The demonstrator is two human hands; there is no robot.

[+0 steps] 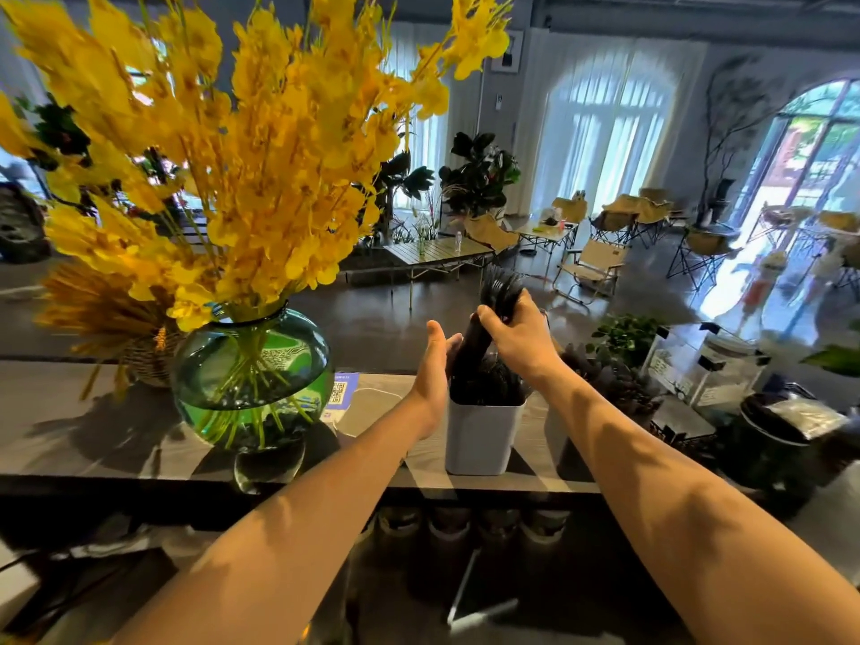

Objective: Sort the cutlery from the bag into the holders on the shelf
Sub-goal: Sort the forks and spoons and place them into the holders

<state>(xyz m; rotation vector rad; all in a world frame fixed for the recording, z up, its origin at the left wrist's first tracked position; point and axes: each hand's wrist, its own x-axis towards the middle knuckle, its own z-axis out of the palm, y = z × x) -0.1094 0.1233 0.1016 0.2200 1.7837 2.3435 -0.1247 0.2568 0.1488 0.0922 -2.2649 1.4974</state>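
Observation:
A white square holder (481, 435) stands on the wooden shelf (83, 435), with black cutlery (488, 379) standing in it. My right hand (516, 337) grips a bundle of black plastic cutlery (500, 284) above the holder, the bundle's lower end reaching down into it. My left hand (435, 370) lies against the holder's upper left rim and the cutlery there, fingers fairly straight. A second, dark holder (572, 451) stands just right of the white one, partly hidden by my right forearm. A bag is not plainly visible.
A green glass vase (253, 365) of yellow flowers stands close on the left, beside a blue QR card (342, 393). Right of the holders are dark plants (619, 379), clear jars (707, 370) and a black container (782, 439). The shelf's front edge runs below the holders.

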